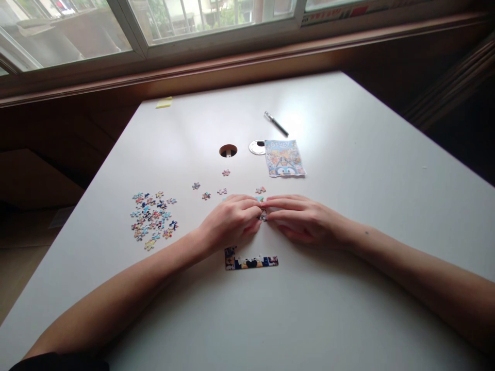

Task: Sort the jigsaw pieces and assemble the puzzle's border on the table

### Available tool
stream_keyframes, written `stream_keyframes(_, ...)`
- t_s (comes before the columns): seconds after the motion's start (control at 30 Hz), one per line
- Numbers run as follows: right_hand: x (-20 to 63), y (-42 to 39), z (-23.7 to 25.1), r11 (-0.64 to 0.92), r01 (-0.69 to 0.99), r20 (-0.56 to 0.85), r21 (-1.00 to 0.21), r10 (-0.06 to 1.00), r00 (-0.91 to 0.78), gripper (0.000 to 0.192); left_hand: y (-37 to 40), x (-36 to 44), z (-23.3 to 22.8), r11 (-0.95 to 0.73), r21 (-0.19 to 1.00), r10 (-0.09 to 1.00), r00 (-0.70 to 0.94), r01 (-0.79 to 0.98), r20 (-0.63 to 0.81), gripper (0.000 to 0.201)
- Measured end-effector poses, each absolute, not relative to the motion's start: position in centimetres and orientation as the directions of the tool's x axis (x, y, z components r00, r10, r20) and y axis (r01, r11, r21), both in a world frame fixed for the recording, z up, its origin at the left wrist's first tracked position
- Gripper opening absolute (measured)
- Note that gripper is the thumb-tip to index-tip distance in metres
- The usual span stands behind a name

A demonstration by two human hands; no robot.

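My left hand (231, 221) and my right hand (299, 219) meet fingertip to fingertip over the white table (348, 170), both pinching small jigsaw pieces (263, 215) between them. A joined strip of puzzle pieces (251, 260) lies just below my hands. To the left a heap of loose pieces (152, 219) is spread out. A few single pieces (206, 195) lie scattered above my left hand. The printed reference picture (284, 158) lies beyond my right hand.
A pen (276, 123) lies farther back, next to a round cable hole (228, 150) and its silver cover (257, 147). A yellow sticky note (164, 103) sits at the far left edge. A window sill runs behind the table.
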State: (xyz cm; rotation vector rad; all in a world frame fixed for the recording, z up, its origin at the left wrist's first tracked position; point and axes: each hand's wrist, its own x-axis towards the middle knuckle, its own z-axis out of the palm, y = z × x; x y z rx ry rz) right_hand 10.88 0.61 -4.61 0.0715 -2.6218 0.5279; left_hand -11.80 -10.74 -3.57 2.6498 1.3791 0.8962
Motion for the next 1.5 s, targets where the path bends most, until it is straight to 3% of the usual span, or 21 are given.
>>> stream_keyframes(0.6,10.8,0.4,-4.5,0.927,-0.115,0.436,-0.357,0.057,-0.898,0.038,-10.9,-12.5,-3.2,-0.637,0.323,0.754,0.479,0.7,0.449,0.017)
stream_keyframes(0.9,10.7,0.4,-4.3,0.947,-0.11,0.435,-0.303,0.035,-0.9,0.04,-11.6,-11.8,-1.8,-0.635,0.201,0.764,0.565,0.746,0.311,0.015)
stream_keyframes(1.07,10.8,0.4,-4.4,0.949,-0.101,0.427,-0.299,0.039,-0.903,0.043,-11.4,-11.8,-2.5,-0.61,0.223,0.78,0.525,0.761,0.341,0.013)
stream_keyframes(1.5,10.8,0.2,-4.4,0.966,-0.065,0.391,-0.25,0.039,-0.92,0.043,-11.4,-11.3,-3.4,-0.584,0.109,0.778,0.516,0.805,0.357,0.016)
